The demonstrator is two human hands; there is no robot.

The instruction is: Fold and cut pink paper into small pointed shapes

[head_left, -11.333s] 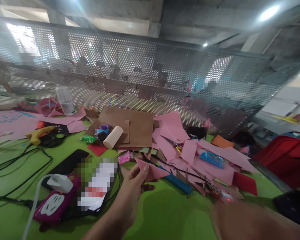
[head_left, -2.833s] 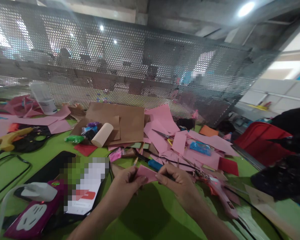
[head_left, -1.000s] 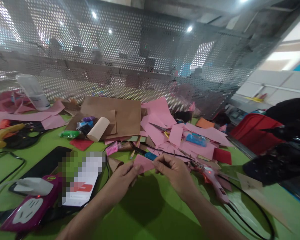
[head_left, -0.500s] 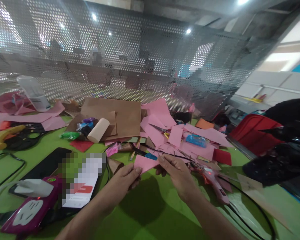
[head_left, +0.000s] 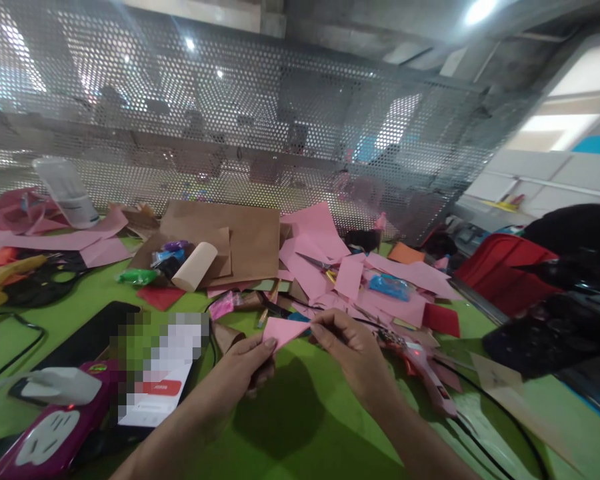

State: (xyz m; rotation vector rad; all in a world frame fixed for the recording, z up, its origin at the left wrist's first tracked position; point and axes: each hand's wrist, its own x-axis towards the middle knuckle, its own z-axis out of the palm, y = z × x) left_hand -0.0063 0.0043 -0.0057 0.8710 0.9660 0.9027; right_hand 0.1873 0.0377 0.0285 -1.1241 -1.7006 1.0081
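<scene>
A small pink paper piece (head_left: 284,329), narrowing to a point on its right, is held above the green table. My left hand (head_left: 253,360) is closed on its left end, thumb on top. At the pointed right end, my right hand (head_left: 349,343) pinches with thumb and index finger, touching the tip. The other fingers of that hand are curled and partly hidden. Just behind the paper, a dark tool with a blue part (head_left: 297,317) lies partly covered. To the right of my right hand rests a pink glue gun (head_left: 427,377) with a red light.
Pink paper scraps (head_left: 315,263) and scissors (head_left: 320,261) lie behind my hands. Brown cardboard (head_left: 250,243) and a beige paper roll (head_left: 195,265) are back left. Nearer left are a lit phone (head_left: 165,387) and a magenta power strip (head_left: 45,433). A black cable (head_left: 505,407) loops at right.
My right hand has shifted from gripping over the paper's right side to pinching only its tip, so more paper shows. The view has tilted slightly.
</scene>
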